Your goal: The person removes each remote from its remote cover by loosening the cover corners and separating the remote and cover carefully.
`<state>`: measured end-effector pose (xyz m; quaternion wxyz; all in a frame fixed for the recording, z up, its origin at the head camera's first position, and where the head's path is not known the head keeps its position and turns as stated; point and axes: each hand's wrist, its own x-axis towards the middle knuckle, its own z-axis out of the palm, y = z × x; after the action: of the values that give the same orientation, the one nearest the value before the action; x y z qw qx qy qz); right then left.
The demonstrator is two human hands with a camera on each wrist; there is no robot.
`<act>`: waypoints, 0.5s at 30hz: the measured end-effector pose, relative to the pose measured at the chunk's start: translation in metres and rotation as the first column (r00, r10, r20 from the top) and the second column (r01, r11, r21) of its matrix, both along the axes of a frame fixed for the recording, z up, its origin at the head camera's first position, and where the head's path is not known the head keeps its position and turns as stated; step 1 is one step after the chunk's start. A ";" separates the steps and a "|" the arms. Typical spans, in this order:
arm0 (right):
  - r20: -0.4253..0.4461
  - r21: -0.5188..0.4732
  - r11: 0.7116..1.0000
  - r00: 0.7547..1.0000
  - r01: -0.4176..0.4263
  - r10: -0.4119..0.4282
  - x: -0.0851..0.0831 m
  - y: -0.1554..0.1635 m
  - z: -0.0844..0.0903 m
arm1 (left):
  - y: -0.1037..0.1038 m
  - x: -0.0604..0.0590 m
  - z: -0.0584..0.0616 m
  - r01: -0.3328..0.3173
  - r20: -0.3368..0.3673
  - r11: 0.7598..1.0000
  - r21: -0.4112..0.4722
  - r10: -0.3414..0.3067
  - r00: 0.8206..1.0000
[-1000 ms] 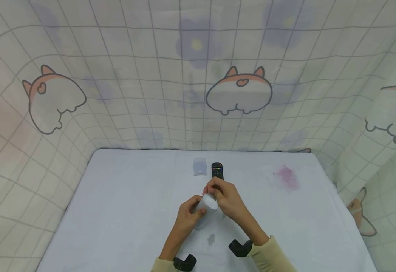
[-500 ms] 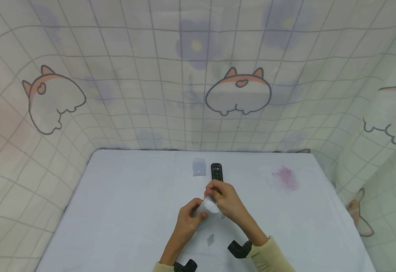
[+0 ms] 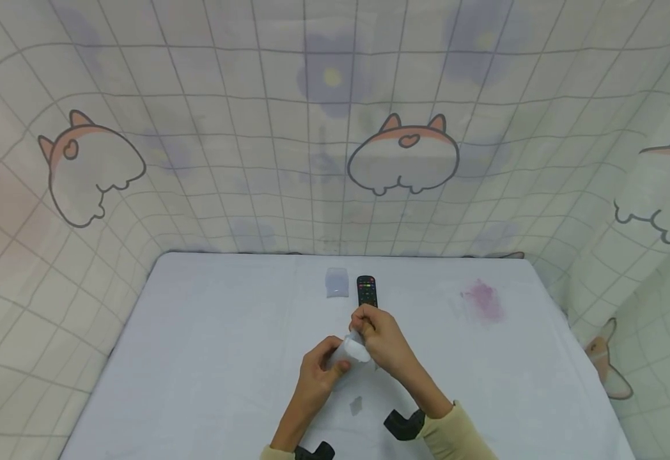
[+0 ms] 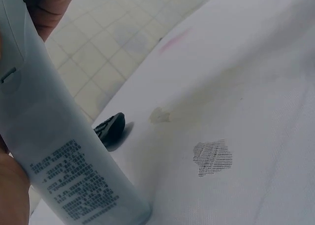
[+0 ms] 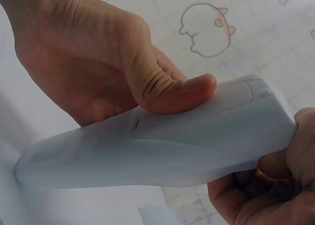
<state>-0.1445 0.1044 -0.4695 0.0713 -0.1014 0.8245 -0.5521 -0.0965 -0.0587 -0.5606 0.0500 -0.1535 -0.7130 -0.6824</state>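
A white, elongated plastic device (image 3: pixel 353 351) with a rounded body hangs tilted above the table, its kind unclear. Small printed text covers its lower body (image 4: pixel 78 185), and the right wrist view shows a panel (image 5: pixel 211 104) along its side. My left hand (image 3: pixel 316 370) grips the body, with the thumb (image 5: pixel 189 92) lying on the panel. At the upper end, my right hand (image 3: pixel 382 335) has its fingers curled and pinches a pale flap (image 3: pixel 356 335). The fingers partly hide where that flap joins the device.
A black remote control (image 3: pixel 367 291) lies just beyond my right hand. Left of it is a translucent bluish packet (image 3: pixel 337 283). The white tablecloth (image 3: pixel 214 338) has a pink stain (image 3: pixel 486 300) at right and a grey patch (image 3: pixel 356 406) near my wrists. A patterned curtain (image 3: pixel 254 147) surrounds the table.
The device's upper end has tipped slightly down and toward me. My right fingers have drawn a little away from it, and more of the pale flap shows below them.
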 end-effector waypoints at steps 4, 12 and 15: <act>-0.012 0.021 1.000 1.000 -0.023 0.024 0.000 0.001 -0.001 | -0.001 0.001 0.001 0.000 0.007 1.000 0.006 0.000 1.000; -0.063 -0.033 0.970 0.969 -0.240 0.237 -0.002 0.022 -0.001 | 0.000 0.000 0.001 -0.011 -0.044 0.999 -0.037 0.010 0.999; -0.070 -0.071 0.952 0.954 -0.298 0.293 -0.003 0.029 0.000 | 0.000 0.000 0.000 -0.021 -0.042 0.999 -0.047 0.019 0.999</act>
<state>-0.1474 0.1332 -0.4695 0.1248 -0.2424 0.7788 -0.5649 -0.0967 -0.0586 -0.5603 0.0680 -0.1616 -0.7293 -0.6613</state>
